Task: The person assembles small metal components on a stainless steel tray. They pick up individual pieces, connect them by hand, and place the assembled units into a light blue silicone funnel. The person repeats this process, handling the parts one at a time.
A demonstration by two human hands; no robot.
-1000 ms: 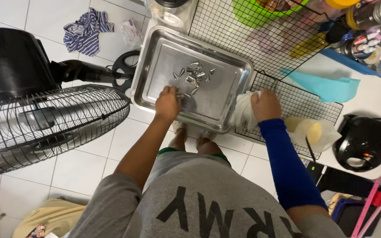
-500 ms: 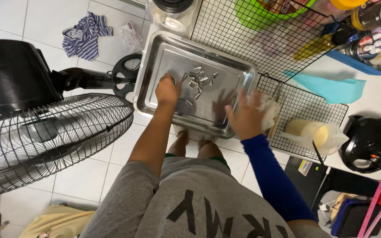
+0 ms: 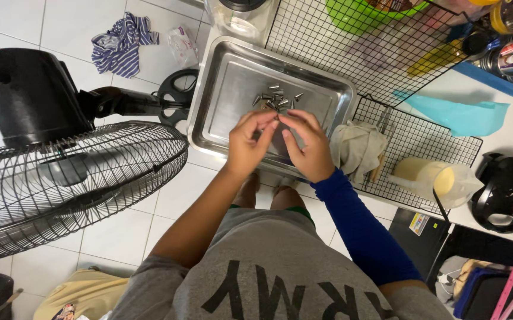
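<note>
**Ana:** Head view, nearest first: grey shirt at the bottom, then both hands meeting at frame centre over the steel tray (image 3: pixel 221 118).

**Ben:** Left hand (image 3: pixel 249 145) has fingers curled, fingertips pinched toward the right hand (image 3: pixel 308 145), which curls in the same way. Something tiny may sit between them; I can't tell.

**Ana:** Best kept low over the tray, so a dropped piece lands inside.

**Ben:** Just beyond, the small metal pieces (image 3: pixel 275 99) lie clustered mid-tray. Further out, wire racks (image 3: pixel 351 41) at upper right.
</note>
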